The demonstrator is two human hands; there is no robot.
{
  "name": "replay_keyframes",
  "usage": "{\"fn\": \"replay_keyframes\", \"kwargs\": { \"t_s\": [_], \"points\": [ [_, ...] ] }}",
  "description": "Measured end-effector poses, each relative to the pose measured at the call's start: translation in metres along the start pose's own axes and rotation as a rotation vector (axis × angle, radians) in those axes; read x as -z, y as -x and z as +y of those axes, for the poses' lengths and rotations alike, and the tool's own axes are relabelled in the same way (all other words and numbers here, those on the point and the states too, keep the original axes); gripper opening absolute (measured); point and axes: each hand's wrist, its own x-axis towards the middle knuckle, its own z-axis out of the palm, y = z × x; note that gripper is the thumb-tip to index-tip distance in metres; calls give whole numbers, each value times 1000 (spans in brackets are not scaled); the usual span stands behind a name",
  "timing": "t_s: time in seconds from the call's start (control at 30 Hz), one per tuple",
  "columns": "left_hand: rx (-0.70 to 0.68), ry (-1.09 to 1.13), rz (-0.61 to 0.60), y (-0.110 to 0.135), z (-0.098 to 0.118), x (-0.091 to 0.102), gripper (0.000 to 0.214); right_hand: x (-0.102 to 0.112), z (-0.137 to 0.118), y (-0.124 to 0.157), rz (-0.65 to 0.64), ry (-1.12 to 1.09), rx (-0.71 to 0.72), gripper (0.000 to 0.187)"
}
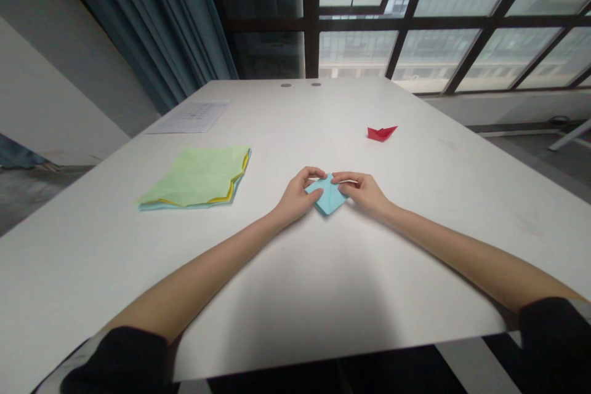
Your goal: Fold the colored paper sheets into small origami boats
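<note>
Between my hands is a light blue piece of folded paper (329, 197), diamond-shaped, with a crease down its middle and one corner pointing toward me. My left hand (302, 196) pinches its left side, thumb on top and fingers at the far edge. On the opposite side my right hand (362, 189) grips the paper between thumb and fingers near the upper right edge. The fingertips cover parts of its left and right corners.
A red folded paper boat (381, 133) sits farther back on the right. To the left lies a stack of green, yellow and blue paper sheets (198, 177). Behind it is a printed sheet (190, 117). All rest on a white table (286, 283), with windows beyond.
</note>
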Motion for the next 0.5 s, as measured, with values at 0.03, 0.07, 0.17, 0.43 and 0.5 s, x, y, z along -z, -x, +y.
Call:
{"fn": "replay_keyframes", "kwargs": {
  "t_s": [0.03, 0.07, 0.17, 0.43, 0.5],
  "points": [
    [-38, -103, -16, 1, -1, 1, 30, 0, 0, 0, -1, 31, 17, 18],
    [-76, -210, -27, 2, -1, 1, 30, 0, 1, 1, 1, 63, 40, 18],
    [-208, -484, -65, 4, -3, 2, 32, 1, 3, 1, -5, 157, 120, 18],
    [-325, -857, -107, 7, -9, 4, 21, 5, 3, 4, 6, 541, 267, 20],
    [-285, -921, -113, 7, -8, 4, 19, 5, 1, 5, -19, 654, 321, 21]
  ]
}}
